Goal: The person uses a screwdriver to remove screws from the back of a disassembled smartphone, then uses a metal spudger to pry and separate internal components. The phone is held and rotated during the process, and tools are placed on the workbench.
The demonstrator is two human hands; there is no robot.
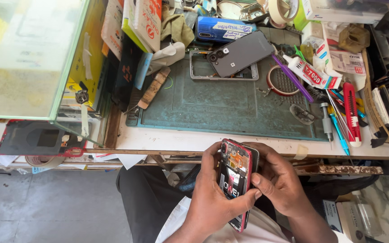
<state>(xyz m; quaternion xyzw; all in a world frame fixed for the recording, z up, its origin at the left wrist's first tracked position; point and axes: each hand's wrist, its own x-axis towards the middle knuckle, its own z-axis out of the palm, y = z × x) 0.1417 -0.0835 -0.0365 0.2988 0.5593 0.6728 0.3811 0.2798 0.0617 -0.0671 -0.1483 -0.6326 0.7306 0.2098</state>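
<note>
Opened phone held in both hands below the desk edge.

The left hand (212,198) and right hand (278,180) each close their grip on an opened phone (235,182), fingers wrapped along its long sides, the left thumb pressed against its right edge. The phone stands nearly upright over the lap, its red frame exposing a dark interior with an orange part near the top and a label at the middle. Beyond, on the desk (181,140), a green mat (221,108) carries a dark phone back (240,53) on a grey frame (197,72), a glue tube (310,73) and a red knife (351,112).
</note>
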